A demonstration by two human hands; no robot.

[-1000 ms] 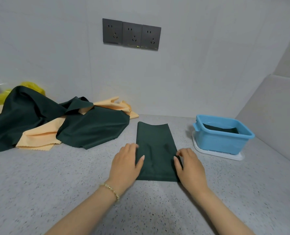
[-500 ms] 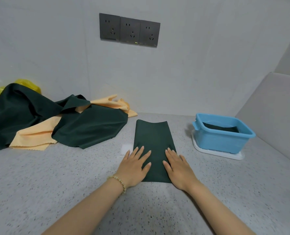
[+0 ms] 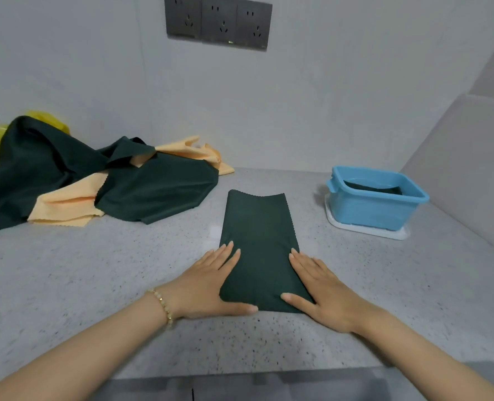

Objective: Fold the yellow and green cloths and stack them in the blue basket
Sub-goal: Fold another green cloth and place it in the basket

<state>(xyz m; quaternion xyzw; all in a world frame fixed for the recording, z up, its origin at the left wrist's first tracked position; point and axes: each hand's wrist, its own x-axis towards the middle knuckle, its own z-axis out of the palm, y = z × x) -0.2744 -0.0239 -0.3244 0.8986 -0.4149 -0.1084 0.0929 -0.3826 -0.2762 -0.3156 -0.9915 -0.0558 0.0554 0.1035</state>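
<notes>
Left hand (image 3: 208, 285) and right hand (image 3: 324, 293) parted; green cloth (image 3: 259, 241) lies lengthwise front-to-back.

both hands are lying flat on a folded green cloth (image 3: 259, 244) on the speckled counter (image 3: 95, 285), the left hand (image 3: 211, 285) pressing its left edge, the right hand (image 3: 324, 293) its right edge. a blue basket (image 3: 376, 206) is sitting to the right, a dark cloth lying inside.
</notes>
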